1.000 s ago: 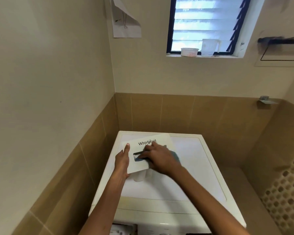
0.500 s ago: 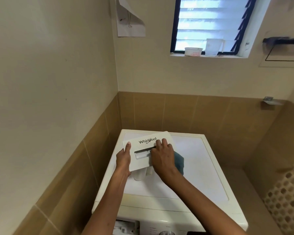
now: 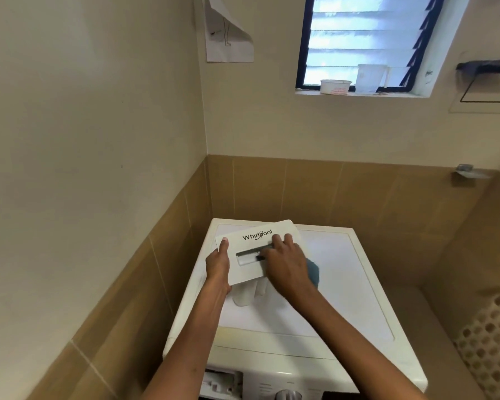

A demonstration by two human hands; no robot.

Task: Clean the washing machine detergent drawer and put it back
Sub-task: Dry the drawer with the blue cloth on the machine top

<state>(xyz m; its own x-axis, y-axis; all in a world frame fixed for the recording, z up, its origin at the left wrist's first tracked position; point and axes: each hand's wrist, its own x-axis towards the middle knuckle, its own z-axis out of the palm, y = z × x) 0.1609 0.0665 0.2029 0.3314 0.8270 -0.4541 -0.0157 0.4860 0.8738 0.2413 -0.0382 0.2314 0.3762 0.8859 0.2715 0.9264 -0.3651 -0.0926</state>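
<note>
The white detergent drawer point(image 3: 250, 238) stands on top of the washing machine point(image 3: 344, 284), its Whirlpool front panel facing me. My left hand point(image 3: 218, 268) grips the panel's left edge, thumb on the face. My right hand point(image 3: 286, 267) presses a blue-green cloth point(image 3: 313, 272) against the panel beside the handle recess, fingers over the recess's right end. Most of the cloth is hidden under the hand. The empty drawer slot point(image 3: 220, 383) shows at the machine's front upper left.
The machine sits in a corner, with a tiled wall close on the left and behind. A perforated basket point(image 3: 494, 342) stands at the right. Two plastic containers point(image 3: 350, 82) rest on the window sill. A control knob point(image 3: 287, 395) is at the machine's front.
My right hand with the cloth has slid from the recess's left part toward its right end, then a little lower. My left hand keeps its hold; the camera has shifted slightly.
</note>
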